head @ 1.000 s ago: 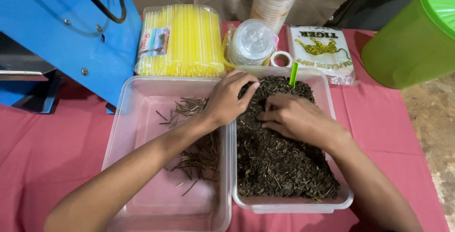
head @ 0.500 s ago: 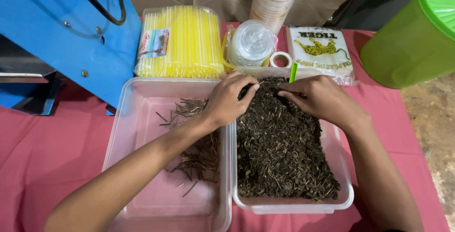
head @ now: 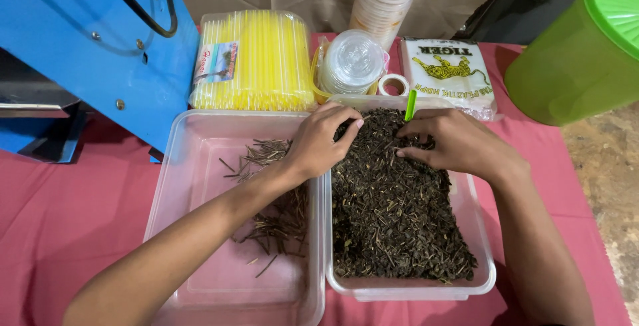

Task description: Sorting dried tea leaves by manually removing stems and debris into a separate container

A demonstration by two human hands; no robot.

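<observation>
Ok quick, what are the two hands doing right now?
Left hand: fingers curled, tips pressed into the dried tea leaves; whether it grips any cannot be told.
Right hand: fingers bent, resting on the same leaves; grip cannot be told.

Yellow straw pack point(head: 253, 60); white bag point(head: 449, 73)

You are finding open room in the near half of the left clear tray point(head: 200, 186), beyond the thin scatter of stems point(head: 279, 213). The right tray point(head: 480, 259) is lying heaped with dried leaves point(head: 393, 213), and its shared wall is dividing the two. Behind them the yellow straw pack point(head: 256, 60), lid stack point(head: 353, 60), cup stack point(head: 383, 0) and green stick point(head: 411, 105) are crowding the far edge. The blue machine point(head: 60, 40) is blocking your left, the green jug point(head: 579, 53) your right.
</observation>
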